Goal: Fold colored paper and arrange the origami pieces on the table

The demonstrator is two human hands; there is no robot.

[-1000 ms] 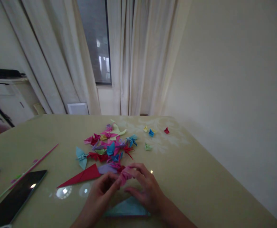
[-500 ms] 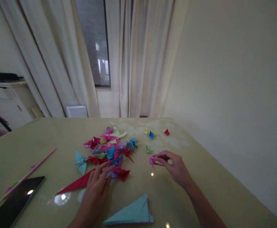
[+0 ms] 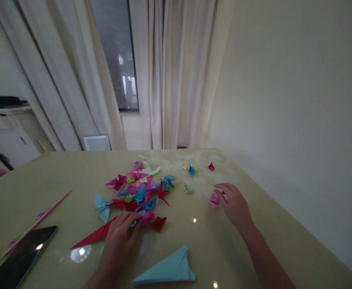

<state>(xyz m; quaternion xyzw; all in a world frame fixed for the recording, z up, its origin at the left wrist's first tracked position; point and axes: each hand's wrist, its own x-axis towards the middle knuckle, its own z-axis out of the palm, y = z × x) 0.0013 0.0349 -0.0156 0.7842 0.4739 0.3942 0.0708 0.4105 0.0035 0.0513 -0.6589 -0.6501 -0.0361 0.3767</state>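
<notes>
My left hand (image 3: 119,237) reaches into the near side of a pile of origami figures. Its fingers touch a pink folded paper (image 3: 148,217), and thumb and forefinger look apart. A red dart-shaped folded paper (image 3: 96,237) lies partly under this hand. To the right, my right hand (image 3: 234,205) is just above the tabletop with its fingers apart. A small pink origami piece (image 3: 214,200) sits right below its fingertips; whether they still touch is hard to see. A small red folded piece (image 3: 158,224) lies right of my left fingertips.
Small pieces stand apart on the right: green (image 3: 188,188), blue (image 3: 191,170), yellow (image 3: 185,165) and red (image 3: 211,166). In front lies a light-blue folded triangle (image 3: 166,269). A dark tablet (image 3: 22,253) and a long thin pink-green stick (image 3: 43,216) lie left on the table (image 3: 73,168).
My right hand has moved right with the pink origami piece, and its fingers have loosened from it. My left fingers have drawn closer together at the pile; the red piece beside them has shifted slightly.
</notes>
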